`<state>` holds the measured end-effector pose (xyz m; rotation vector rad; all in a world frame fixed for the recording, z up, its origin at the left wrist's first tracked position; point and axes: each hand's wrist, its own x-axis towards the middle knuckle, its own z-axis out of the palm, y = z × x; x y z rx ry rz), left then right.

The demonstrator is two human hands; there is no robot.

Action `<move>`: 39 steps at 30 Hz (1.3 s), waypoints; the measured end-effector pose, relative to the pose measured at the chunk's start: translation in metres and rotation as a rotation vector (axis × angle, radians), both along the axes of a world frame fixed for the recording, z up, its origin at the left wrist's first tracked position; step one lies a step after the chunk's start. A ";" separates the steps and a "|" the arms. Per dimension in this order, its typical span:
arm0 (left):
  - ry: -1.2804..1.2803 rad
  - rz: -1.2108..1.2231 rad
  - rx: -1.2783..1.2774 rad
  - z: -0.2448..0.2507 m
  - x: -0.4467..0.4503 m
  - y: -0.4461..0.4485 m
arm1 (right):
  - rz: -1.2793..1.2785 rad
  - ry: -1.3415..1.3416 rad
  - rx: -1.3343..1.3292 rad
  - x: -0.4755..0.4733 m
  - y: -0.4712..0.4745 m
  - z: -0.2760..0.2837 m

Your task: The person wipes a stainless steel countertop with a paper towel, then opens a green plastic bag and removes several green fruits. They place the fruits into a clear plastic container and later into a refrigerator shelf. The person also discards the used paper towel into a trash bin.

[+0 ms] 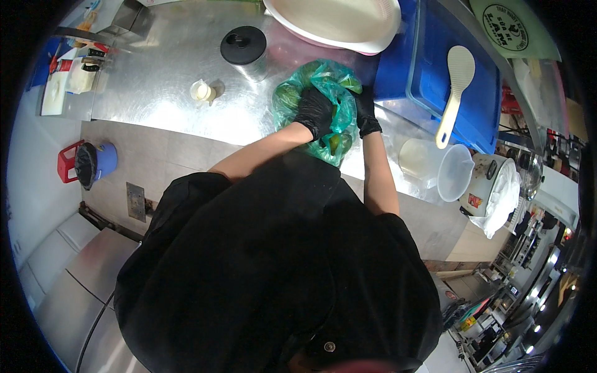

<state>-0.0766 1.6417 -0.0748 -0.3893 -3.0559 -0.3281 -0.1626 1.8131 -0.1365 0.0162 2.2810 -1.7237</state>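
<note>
A teal plastic bag point(343, 112) with several round green fruits in it lies at the front edge of the steel table, right before me. My left hand point(316, 112), in a black glove, reaches into the folds of the bag over the fruits, its fingertips hidden. At the bag's right side is my right hand point(366, 109), also black-gloved, touching the plastic beside a green fruit point(350, 85); whether its fingers are closed on anything is hard to see.
Left of the bag, a black-lidded container point(243, 49) and a small cup point(202, 91) stand on the steel table point(154, 84). Behind sits a white basin point(331, 21). At right are a blue bin point(419, 60) bearing a cream rice paddle point(454, 95), a clear jug point(438, 170) and a rice cooker point(482, 179).
</note>
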 end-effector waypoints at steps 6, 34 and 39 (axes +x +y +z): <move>-0.298 -0.067 0.387 0.025 -0.037 -0.052 | -0.045 0.132 0.060 0.008 0.005 -0.023; -0.625 0.142 0.580 -0.004 -0.103 -0.061 | -0.055 0.692 0.691 0.075 0.000 0.073; -0.632 0.148 0.575 -0.009 -0.108 -0.053 | -0.250 0.644 0.646 0.089 -0.018 0.111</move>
